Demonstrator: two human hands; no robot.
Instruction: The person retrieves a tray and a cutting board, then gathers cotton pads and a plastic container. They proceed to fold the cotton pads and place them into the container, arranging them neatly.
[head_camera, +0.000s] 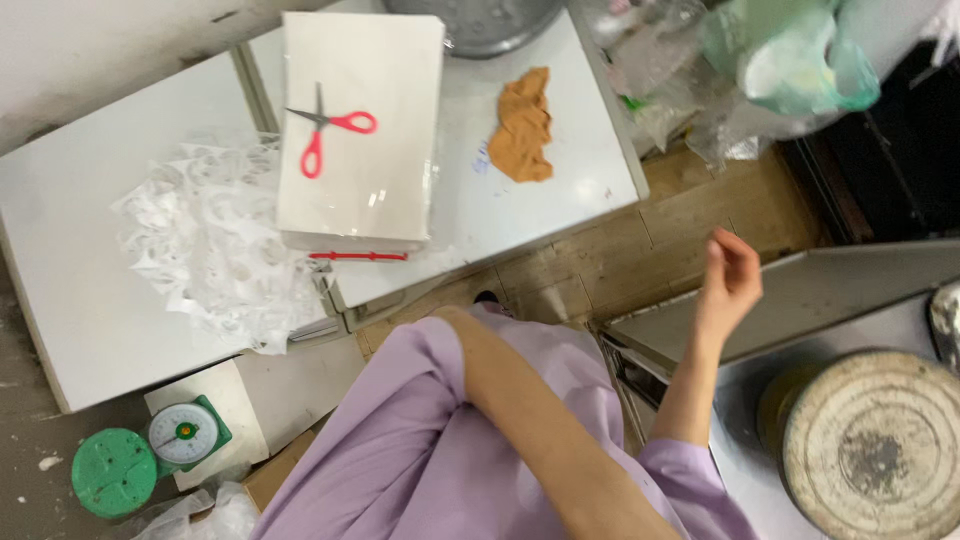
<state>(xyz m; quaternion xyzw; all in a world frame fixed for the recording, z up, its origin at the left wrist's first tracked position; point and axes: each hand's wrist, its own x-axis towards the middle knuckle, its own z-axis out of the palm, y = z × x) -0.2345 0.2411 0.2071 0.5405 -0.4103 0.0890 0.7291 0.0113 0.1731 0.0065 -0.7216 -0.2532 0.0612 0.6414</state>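
One hand in view, empty, at centre right.
Your right hand (730, 275) hangs loosely curled over the floor, beside one metal counter (800, 295); one pair of red scissors (325, 130) lies on paper, upper left.

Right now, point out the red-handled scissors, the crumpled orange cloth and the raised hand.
red-handled scissors (330, 128), head view, pivot.
crumpled orange cloth (523, 127), head view, middle fold.
right hand (732, 278), head view, palm.

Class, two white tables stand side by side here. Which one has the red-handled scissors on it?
The right-hand table, which also bears the orange cloth. The scissors lie on its white paper stack. The left table holds only cut white paper scraps.
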